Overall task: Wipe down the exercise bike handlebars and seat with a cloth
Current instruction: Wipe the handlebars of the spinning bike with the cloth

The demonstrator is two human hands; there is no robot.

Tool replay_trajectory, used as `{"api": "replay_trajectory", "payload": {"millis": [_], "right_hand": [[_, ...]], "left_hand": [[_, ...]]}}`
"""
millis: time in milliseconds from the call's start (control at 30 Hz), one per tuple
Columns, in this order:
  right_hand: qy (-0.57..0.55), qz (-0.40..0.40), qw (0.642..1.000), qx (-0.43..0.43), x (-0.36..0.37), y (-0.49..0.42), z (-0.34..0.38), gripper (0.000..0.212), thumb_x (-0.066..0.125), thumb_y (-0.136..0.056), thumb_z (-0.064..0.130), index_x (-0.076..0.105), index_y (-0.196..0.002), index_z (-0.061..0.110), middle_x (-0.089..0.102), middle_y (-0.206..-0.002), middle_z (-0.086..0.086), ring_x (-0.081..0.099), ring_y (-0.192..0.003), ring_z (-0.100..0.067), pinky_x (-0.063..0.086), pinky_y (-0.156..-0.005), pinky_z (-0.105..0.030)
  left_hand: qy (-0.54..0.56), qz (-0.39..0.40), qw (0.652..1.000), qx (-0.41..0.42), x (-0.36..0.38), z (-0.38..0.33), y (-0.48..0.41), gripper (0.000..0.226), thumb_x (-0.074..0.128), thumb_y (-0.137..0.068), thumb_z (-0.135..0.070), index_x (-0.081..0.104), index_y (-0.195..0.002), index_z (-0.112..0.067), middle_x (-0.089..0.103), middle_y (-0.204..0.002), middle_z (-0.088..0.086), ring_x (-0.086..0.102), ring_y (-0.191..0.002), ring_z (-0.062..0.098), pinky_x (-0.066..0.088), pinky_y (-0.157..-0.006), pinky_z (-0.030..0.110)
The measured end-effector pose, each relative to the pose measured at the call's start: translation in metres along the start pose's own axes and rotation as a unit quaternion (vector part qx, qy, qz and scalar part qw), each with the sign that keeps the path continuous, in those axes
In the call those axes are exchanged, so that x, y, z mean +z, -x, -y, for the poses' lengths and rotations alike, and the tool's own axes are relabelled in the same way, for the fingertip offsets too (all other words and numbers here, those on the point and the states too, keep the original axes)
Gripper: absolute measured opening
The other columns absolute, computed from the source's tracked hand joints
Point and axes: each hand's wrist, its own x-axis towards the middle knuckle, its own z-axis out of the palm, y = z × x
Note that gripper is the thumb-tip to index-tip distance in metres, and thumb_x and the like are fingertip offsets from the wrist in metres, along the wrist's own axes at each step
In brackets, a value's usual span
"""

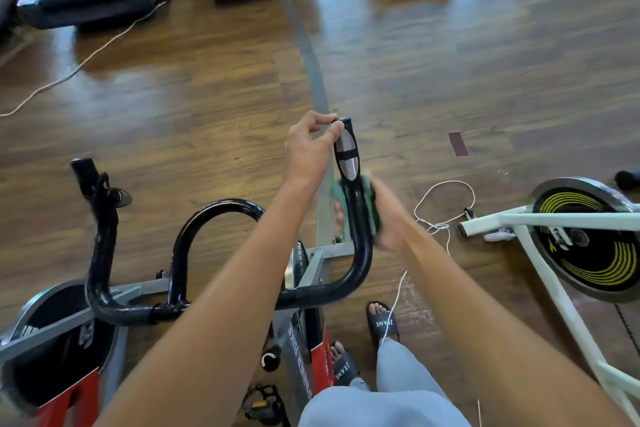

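In the head view, the left hand point(311, 146) pinches the far tip of the right handlebar point(356, 218) between thumb and curled fingers. The right hand point(384, 218), blurred, holds a green cloth point(372, 204) wrapped around the same black bar, just below its silver grip plate point(347, 156). The exercise bike point(301, 350) stands on the wooden floor point(207, 97), beside a white bike point(554, 229).

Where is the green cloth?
In the head view, right of centre: the right hand holds the green cloth wrapped round the black handlebar, below its silver grip.
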Motion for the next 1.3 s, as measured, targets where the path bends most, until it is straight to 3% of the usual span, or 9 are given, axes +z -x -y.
{"api": "replay_trajectory", "payload": {"millis": [100,233,433,567,767,900,1000,1133,1300], "right_hand": [[-0.135,0.099,0.982,0.087,-0.012,0.008,-0.037,0.05,0.037,-0.101,0.047,0.067,-0.101,0.007,0.052,-0.064,0.0,0.05,-0.051,-0.014,0.046,-0.053,-0.028],[-0.12,0.054,0.99,0.045,0.004,-0.005,-0.013,0.044,0.036,-0.099,0.042,0.066,-0.093,0.01,0.052,-0.061,0.001,0.049,-0.046,-0.014,0.043,-0.051,-0.026],[0.1,-0.297,0.948,-0.056,0.031,0.054,-0.058,0.049,0.029,-0.107,0.048,0.063,-0.11,0.012,0.066,-0.09,-0.011,0.062,-0.072,-0.023,0.05,-0.066,-0.031],[0.215,-0.358,0.895,-0.158,0.063,0.078,-0.096,0.049,0.032,-0.107,0.038,0.029,-0.152,0.019,0.048,-0.136,-0.006,0.05,-0.111,-0.018,0.034,-0.083,-0.026],[-0.293,-0.167,0.941,-0.029,0.03,0.069,-0.088,0.065,0.038,-0.097,0.067,0.063,-0.094,0.007,0.057,-0.066,-0.006,0.054,-0.056,-0.019,0.049,-0.064,-0.031],[-0.327,-0.071,0.942,-0.013,0.029,0.049,-0.1,0.039,0.041,-0.1,0.038,0.064,-0.084,0.011,0.041,-0.05,0.003,0.042,-0.045,-0.014,0.041,-0.065,-0.029],[-0.336,-0.106,0.936,-0.025,0.038,0.059,-0.107,0.038,0.043,-0.101,0.037,0.065,-0.083,0.011,0.05,-0.057,-0.002,0.049,-0.053,-0.017,0.045,-0.072,-0.031],[-0.411,-0.213,0.884,-0.061,0.058,0.079,-0.132,0.049,0.037,-0.104,0.052,0.066,-0.115,0.014,0.069,-0.108,-0.014,0.062,-0.107,-0.029,0.043,-0.104,-0.044],[-0.426,-0.174,0.887,-0.02,0.066,0.067,-0.137,0.045,0.038,-0.099,0.037,0.07,-0.083,0.01,0.066,-0.083,-0.014,0.063,-0.079,-0.029,0.044,-0.097,-0.039]], "left_hand": [[0.009,0.016,1.0,-0.005,-0.002,0.004,-0.003,0.006,0.07,-0.078,-0.038,0.071,-0.083,-0.036,0.069,-0.104,0.003,0.063,-0.108,0.022,0.048,-0.101,0.046],[0.007,0.024,1.0,-0.016,-0.004,0.001,-0.007,0.008,0.072,-0.082,-0.032,0.072,-0.089,-0.029,0.068,-0.108,0.014,0.062,-0.107,0.027,0.048,-0.099,0.041],[0.038,0.034,0.998,-0.034,-0.004,-0.001,-0.005,0.011,0.069,-0.09,-0.017,0.07,-0.101,-0.012,0.069,-0.107,0.017,0.063,-0.09,0.017,0.049,-0.086,0.025],[0.037,0.025,0.999,-0.022,0.0,0.002,-0.004,0.009,0.065,-0.093,-0.017,0.067,-0.1,-0.013,0.067,-0.095,0.007,0.06,-0.081,0.01,0.047,-0.077,0.022],[0.028,0.025,0.999,-0.005,0.006,0.003,-0.003,0.004,0.06,-0.097,-0.018,0.059,-0.096,-0.015,0.059,-0.082,0.003,0.055,-0.069,0.008,0.044,-0.061,0.01],[0.033,0.02,0.999,0.003,0.007,-0.001,-0.003,0.004,0.058,-0.097,-0.013,0.056,-0.094,-0.012,0.044,-0.065,-0.005,0.042,-0.055,0.005,0.04,-0.055,0.009],[0.026,0.021,0.999,0.0,0.007,0.001,-0.002,0.002,0.058,-0.097,-0.013,0.056,-0.096,-0.012,0.043,-0.063,-0.006,0.043,-0.051,0.001,0.04,-0.054,0.007],[0.033,0.006,0.999,0.004,0.01,0.001,-0.001,0.002,0.058,-0.097,-0.014,0.057,-0.096,-0.013,0.043,-0.062,-0.008,0.042,-0.051,0.002,0.041,-0.058,0.015],[0.027,0.001,1.0,0.002,0.011,0.001,0.002,0.003,0.057,-0.098,-0.017,0.056,-0.096,-0.015,0.047,-0.064,-0.009,0.044,-0.057,0.006,0.041,-0.063,0.023]]}}
